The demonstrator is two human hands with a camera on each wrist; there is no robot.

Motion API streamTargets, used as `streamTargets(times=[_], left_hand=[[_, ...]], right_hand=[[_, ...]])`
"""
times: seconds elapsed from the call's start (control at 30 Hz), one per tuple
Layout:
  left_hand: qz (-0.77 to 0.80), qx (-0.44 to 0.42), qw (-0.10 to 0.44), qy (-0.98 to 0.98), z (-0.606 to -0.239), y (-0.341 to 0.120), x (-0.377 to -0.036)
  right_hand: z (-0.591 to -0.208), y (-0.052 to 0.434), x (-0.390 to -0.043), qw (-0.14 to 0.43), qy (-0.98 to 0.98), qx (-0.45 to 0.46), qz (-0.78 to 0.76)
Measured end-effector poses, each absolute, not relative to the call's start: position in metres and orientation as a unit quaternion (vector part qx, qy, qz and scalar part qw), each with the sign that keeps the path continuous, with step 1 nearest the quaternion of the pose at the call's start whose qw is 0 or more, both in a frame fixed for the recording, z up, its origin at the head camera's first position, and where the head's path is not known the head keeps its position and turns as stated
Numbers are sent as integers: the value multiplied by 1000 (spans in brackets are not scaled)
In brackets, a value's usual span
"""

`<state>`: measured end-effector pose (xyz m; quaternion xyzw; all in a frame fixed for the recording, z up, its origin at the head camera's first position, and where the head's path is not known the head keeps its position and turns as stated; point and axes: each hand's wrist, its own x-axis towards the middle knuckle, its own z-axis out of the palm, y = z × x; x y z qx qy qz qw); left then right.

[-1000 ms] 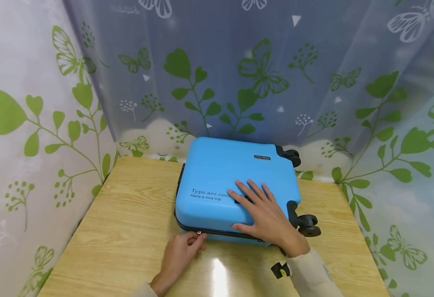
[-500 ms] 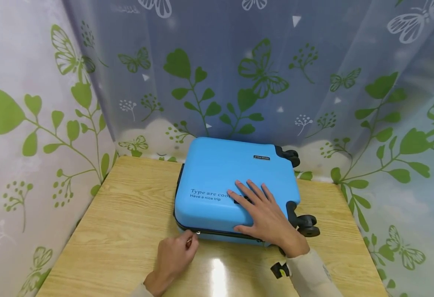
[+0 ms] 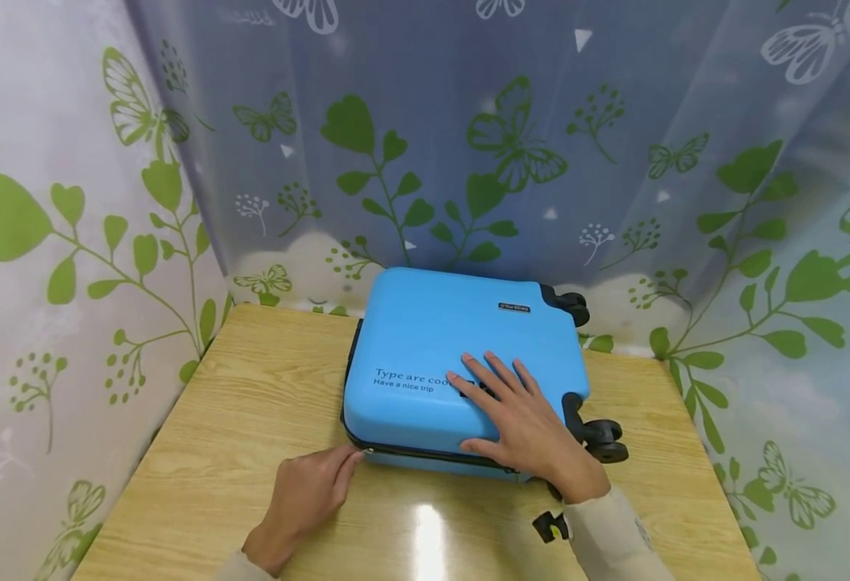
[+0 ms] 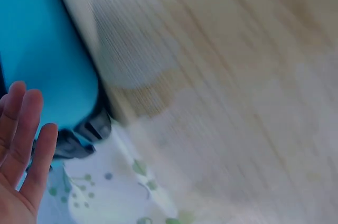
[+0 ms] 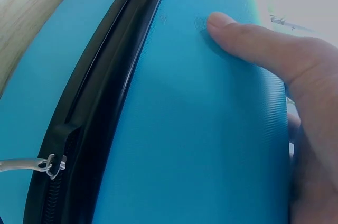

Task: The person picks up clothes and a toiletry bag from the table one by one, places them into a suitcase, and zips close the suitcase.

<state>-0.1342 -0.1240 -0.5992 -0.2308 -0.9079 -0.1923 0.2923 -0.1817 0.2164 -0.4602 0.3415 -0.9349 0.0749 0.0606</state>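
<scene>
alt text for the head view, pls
A blue suitcase lies flat on a wooden table; the right hand rests flat on its lid while the left hand touches the zipper pull at its front-left corner. Leaf-and-butterfly curtains hang behind.

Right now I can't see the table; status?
Left hand open by zipper pull. Right hand flat on suitcase. Nothing in the way.

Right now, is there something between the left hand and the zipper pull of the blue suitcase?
No, nothing visible. The left hand lies on the table with its fingertips right at the zipper pull.
</scene>
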Motion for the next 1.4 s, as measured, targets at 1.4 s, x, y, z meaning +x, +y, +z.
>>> streamTargets(times=[1.4], left_hand=[[-184, -112, 213, -953, -588, -151, -223]], right_hand=[[-464, 219, -181, 63, -933, 343, 84]])
